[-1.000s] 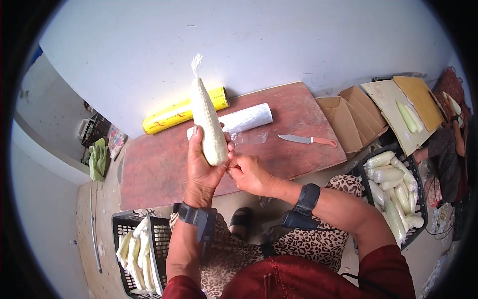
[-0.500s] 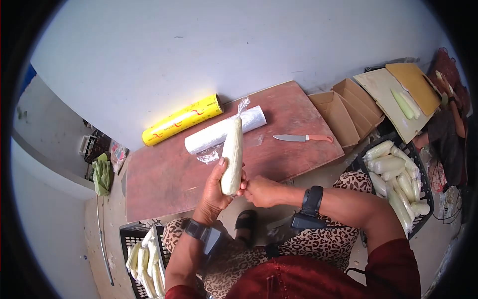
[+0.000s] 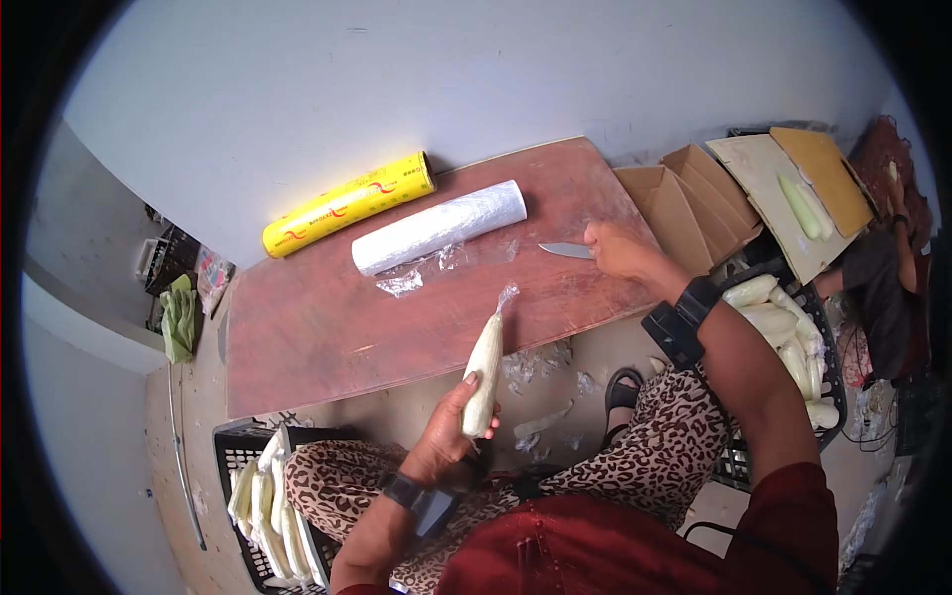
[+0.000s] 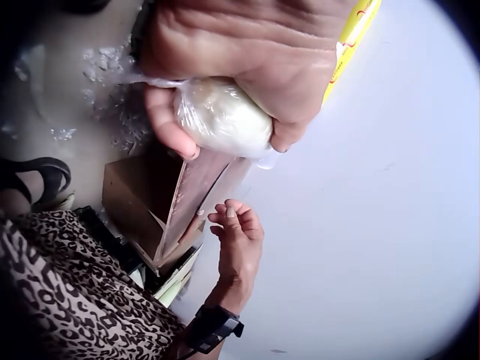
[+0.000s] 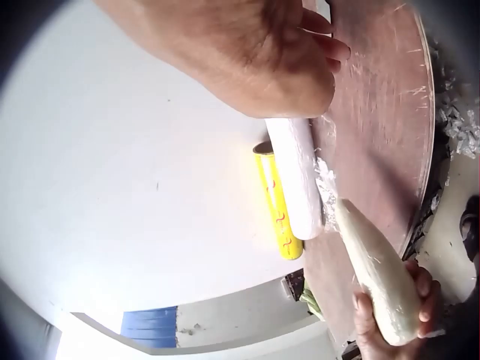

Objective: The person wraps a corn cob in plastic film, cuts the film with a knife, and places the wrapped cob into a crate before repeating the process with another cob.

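Observation:
My left hand (image 3: pixel 451 431) grips the thick lower end of a pale, tapering vegetable (image 3: pixel 485 372) wrapped in clear film, above my lap before the table's front edge. Its narrow end points up and away, with a twisted film tail. In the left wrist view, the film-covered rounded end (image 4: pixel 225 120) shows between fingers and thumb. My right hand (image 3: pixel 627 250) is over the knife (image 3: pixel 567 250) on the table, hiding its handle in the head view. The left wrist view shows that hand's fingers (image 4: pixel 232 214) loosely bent, holding nothing visible.
A white film roll (image 3: pixel 441 226) and a yellow printed roll (image 3: pixel 347 203) lie on the reddish table (image 3: pixel 297 347). Black crates (image 3: pixel 226 446) of wrapped vegetables stand at both sides. Cardboard boxes (image 3: pixel 694 213) stand right; another person (image 3: pixel 897 268) sits beyond. Film scraps (image 3: pixel 535 367) litter the floor.
My right hand has left the vegetable's base and moved right and forward to the knife. The left hand has lowered the wrapped vegetable toward my lap.

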Motion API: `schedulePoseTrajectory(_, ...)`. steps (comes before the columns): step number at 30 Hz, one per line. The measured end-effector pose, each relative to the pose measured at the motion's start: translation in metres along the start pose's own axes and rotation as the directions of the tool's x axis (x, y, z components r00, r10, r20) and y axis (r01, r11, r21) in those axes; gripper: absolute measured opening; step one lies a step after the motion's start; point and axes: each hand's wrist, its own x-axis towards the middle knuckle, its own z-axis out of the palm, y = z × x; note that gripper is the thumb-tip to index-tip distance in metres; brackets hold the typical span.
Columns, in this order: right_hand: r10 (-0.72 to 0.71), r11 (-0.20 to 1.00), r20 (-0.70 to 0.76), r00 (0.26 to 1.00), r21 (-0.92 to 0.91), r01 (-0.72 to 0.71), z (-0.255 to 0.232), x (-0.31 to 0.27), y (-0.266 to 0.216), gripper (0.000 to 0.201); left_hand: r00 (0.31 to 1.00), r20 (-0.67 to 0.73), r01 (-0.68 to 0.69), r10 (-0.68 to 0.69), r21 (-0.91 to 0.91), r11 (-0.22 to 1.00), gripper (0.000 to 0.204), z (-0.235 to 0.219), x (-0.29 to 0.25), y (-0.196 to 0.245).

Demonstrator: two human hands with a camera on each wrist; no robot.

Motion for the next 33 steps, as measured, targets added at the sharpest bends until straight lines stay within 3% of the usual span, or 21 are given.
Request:
schedulePoseTrajectory(2,0.096,0.995,-0.05,0.994,0.007,-0.096,0.001,0.007,0.027,0.012,0.999,-0.014,0.04,-0.041,-0.03,0.999,0.053,-0.004,0.002,-0.006)
schedulePoseTrajectory(5,0.187,0.977,0.081,0.979,-0.116,-0.177,-0.003,0.005,0.041,0.02,0.997,-0.019,0.071,-0.072,-0.05,0.996,0.054,-0.003,0.002,-0.011)
schedulePoseTrajectory(8,0.194,0.966,0.104,0.976,-0.193,-0.171,-0.001,0.002,0.047,0.022,0.997,-0.032,0.068,-0.07,-0.054,0.996,0.054,0.001,-0.002,-0.01)
schedulePoseTrajectory(14,0.097,0.958,-0.103,0.99,-0.259,-0.121,0.006,-0.016,0.04,0.02,0.996,-0.038,0.074,-0.077,-0.059,0.995,0.053,-0.002,-0.007,-0.014)
schedulePoseTrajectory(23,0.098,0.982,-0.045,0.994,-0.155,-0.103,0.004,-0.036,0.028,0.013,0.991,-0.087,0.102,-0.104,-0.025,0.994,0.053,0.0,-0.022,-0.016)
schedulePoseTrajectory(26,-0.086,0.995,-0.081,0.993,-0.047,0.082,0.001,-0.059,0.005,0.014,0.987,-0.114,0.108,-0.11,-0.026,0.994,0.053,0.005,-0.029,-0.017)
schedulePoseTrajectory(29,-0.244,0.956,-0.002,0.97,0.166,0.241,0.002,-0.088,-0.043,0.018,0.985,-0.132,0.113,-0.115,-0.023,0.993,0.053,0.008,-0.031,-0.02)
schedulePoseTrajectory(33,-0.324,0.918,0.116,0.939,0.276,0.283,0.028,-0.103,-0.077,0.022,0.985,-0.132,0.111,-0.112,-0.015,0.994,0.052,0.009,-0.033,-0.025)
